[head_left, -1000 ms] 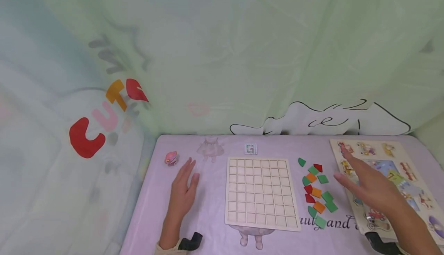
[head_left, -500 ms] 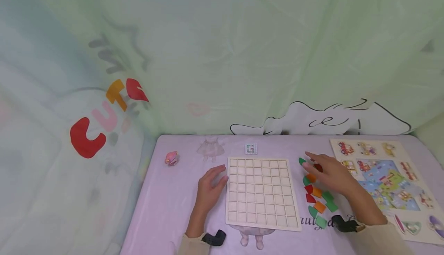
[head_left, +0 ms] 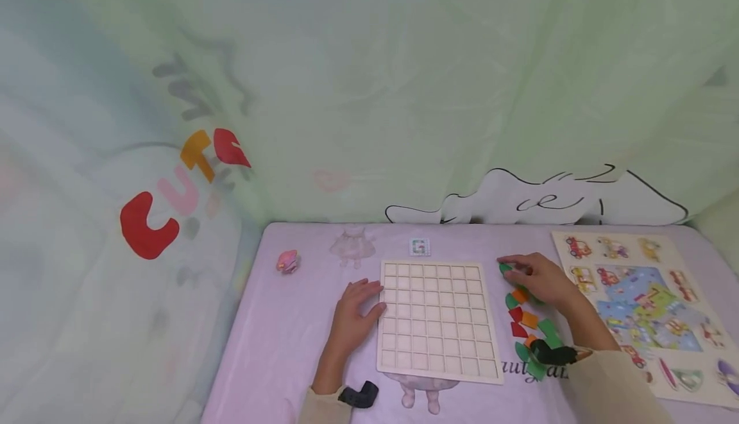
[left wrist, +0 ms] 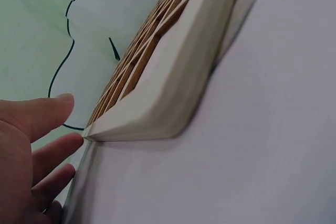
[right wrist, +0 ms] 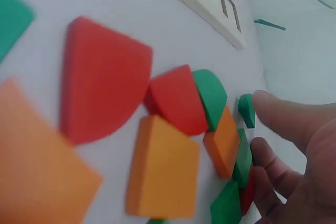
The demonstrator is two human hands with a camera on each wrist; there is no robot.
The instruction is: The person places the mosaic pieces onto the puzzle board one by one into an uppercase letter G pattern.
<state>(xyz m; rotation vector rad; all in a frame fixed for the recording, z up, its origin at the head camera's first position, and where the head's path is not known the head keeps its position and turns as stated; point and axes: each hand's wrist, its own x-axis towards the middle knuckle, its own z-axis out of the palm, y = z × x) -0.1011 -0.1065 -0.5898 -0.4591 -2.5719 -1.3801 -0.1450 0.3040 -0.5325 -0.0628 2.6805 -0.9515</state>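
A pale wooden grid board (head_left: 435, 318) with square recesses lies flat on the table. My left hand (head_left: 353, 316) is at its left edge, thumb and fingers spread and fairly straight. The left wrist view shows those fingertips by the board's corner (left wrist: 157, 121). To the right of the board, my right hand (head_left: 539, 278) hovers low at the far end of a row of coloured pieces. Its thumb and index finger stand around a green quarter-round piece (head_left: 505, 269); in the right wrist view the thumb tip is against or very near this green piece (right wrist: 247, 110).
Red (right wrist: 107, 80), orange (right wrist: 165, 169) and green pieces lie in a loose column beside the board. A picture puzzle board (head_left: 652, 308) sits further right. A small patterned square card (head_left: 419, 247) is behind the grid, and a pink trinket (head_left: 287, 262) at far left.
My left hand has moved right to the grid board's edge. The right hand has come left from over the puzzle board to the far green piece, thumb and index finger drawing in around it.
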